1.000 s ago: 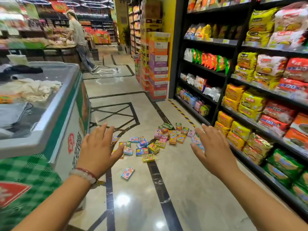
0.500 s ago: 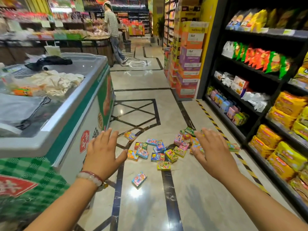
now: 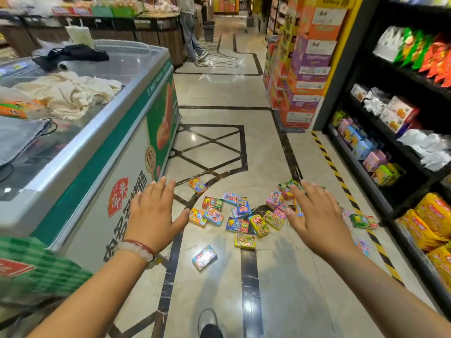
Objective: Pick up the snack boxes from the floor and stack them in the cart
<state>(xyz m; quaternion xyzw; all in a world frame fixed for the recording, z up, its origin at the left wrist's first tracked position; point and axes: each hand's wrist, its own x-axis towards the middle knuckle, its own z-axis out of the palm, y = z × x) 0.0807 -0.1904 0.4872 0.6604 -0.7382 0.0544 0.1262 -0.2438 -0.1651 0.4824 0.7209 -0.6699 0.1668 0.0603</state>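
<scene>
Several small colourful snack boxes (image 3: 238, 213) lie scattered on the shiny tiled floor in the aisle ahead of me. One box (image 3: 204, 257) lies apart, nearer to me. My left hand (image 3: 156, 213) is stretched forward with fingers spread, holding nothing, a bead bracelet on its wrist. My right hand (image 3: 314, 218) is also held out flat and empty, and it hides some boxes at the right of the pile. Both hands hover well above the floor. No cart is in view.
A chest freezer (image 3: 102, 142) with cloths on its lid stands close on my left. Black shelves (image 3: 390, 132) of snack bags line the right side. Stacked cartons (image 3: 305, 69) stand further along. A person (image 3: 190, 32) stands far down the aisle. My shoe (image 3: 210, 323) shows below.
I have walked forward along the aisle, so the boxes are closer and larger. Both hands stay outstretched and empty.
</scene>
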